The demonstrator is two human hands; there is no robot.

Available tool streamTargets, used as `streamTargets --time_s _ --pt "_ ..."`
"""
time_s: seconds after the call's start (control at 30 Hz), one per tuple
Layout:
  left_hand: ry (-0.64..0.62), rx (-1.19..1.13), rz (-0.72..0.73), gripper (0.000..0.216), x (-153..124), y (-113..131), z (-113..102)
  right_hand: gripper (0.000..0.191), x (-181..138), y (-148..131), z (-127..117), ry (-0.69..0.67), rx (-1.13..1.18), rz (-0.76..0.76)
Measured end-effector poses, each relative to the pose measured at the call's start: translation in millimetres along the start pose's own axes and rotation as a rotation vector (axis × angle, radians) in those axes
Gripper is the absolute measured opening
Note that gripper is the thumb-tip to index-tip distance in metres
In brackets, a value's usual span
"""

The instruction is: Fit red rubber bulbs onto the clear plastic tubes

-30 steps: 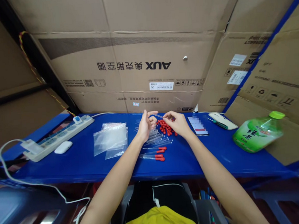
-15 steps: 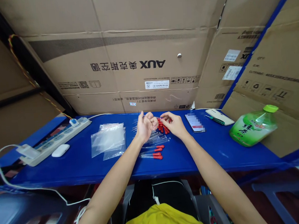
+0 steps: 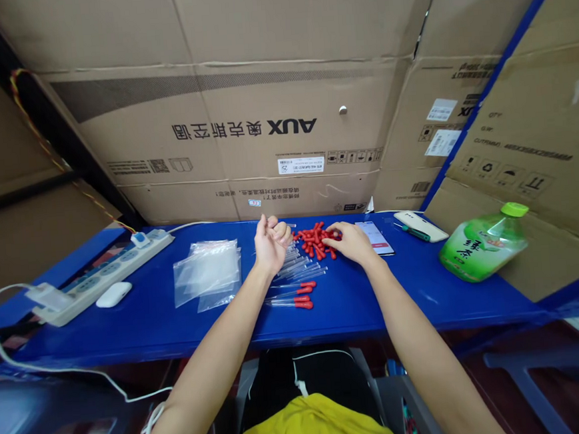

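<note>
My left hand [image 3: 272, 246] is closed, fingers curled, and a thin clear dropper tube [image 3: 291, 225] sticks out of it to the right. My right hand [image 3: 350, 242] is at the right side of a pile of red rubber bulbs [image 3: 314, 238], its thumb and fingertips pinched around a bulb there. Loose clear glass tubes [image 3: 301, 269] lie below and beside my left hand, partly hidden by it. Nearer the front edge, several droppers with red bulbs fitted [image 3: 303, 302] lie with their bulbs to the right.
Clear plastic bags [image 3: 208, 273] lie stacked at left, near a white earphone case [image 3: 114, 295] and a power strip [image 3: 108, 275]. A phone [image 3: 377, 238], a green pen-like tool [image 3: 416, 234] on a white device [image 3: 428, 225], and a green drink bottle [image 3: 482, 245] are at right. Cardboard walls [image 3: 240, 100] enclose the blue table [image 3: 347, 313].
My hands have moved apart. My right hand went right and slightly down to the bulb pile, uncovering more of it. My left hand shifted slightly left, the tube still in it.
</note>
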State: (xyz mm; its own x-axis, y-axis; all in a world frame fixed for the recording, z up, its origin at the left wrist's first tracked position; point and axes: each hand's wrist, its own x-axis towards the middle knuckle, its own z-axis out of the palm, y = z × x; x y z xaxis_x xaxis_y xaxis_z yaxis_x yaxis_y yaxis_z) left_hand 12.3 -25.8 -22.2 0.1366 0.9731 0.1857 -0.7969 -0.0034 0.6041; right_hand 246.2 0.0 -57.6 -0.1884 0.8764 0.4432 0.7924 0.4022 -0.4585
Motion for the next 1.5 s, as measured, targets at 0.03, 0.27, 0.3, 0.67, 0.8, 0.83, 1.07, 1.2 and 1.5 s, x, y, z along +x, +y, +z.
streamTargets --time_s 0.03,0.27,0.3,0.67,0.8,0.83,1.07,1.2,1.5 --pt "-0.002 -0.008 -0.002 0.043 0 0 0 0.018 0 -1 1 -0.006 -0.005 0.003" --pt "-0.042 -0.032 -0.015 0.043 -1 0 1 0.008 0 -9 2 0.048 0.051 -0.005" --pt "-0.054 -0.041 -0.021 0.042 -2 0 1 0.009 0 -12 2 0.073 0.088 -0.012" --pt "-0.135 -0.064 -0.108 0.036 -4 -9 1 0.026 -11 -69 18 0.142 0.687 -0.010" --pt "-0.154 -0.082 -0.129 0.037 -5 -11 1 0.030 -11 -70 21 0.182 0.789 0.035" --pt "-0.144 -0.094 -0.128 0.037 -5 -11 2 0.031 -10 -69 21 0.186 0.806 0.036" --pt "-0.137 -0.182 -0.108 0.036 -5 -10 1 0.032 -11 -70 25 0.119 0.903 0.060" --pt "-0.162 -0.139 -0.133 0.038 -6 -11 2 0.033 -12 -75 28 0.105 0.993 0.076" --pt "-0.159 -0.084 -0.095 0.036 -4 -9 1 0.038 -10 -74 28 0.068 1.075 0.132"
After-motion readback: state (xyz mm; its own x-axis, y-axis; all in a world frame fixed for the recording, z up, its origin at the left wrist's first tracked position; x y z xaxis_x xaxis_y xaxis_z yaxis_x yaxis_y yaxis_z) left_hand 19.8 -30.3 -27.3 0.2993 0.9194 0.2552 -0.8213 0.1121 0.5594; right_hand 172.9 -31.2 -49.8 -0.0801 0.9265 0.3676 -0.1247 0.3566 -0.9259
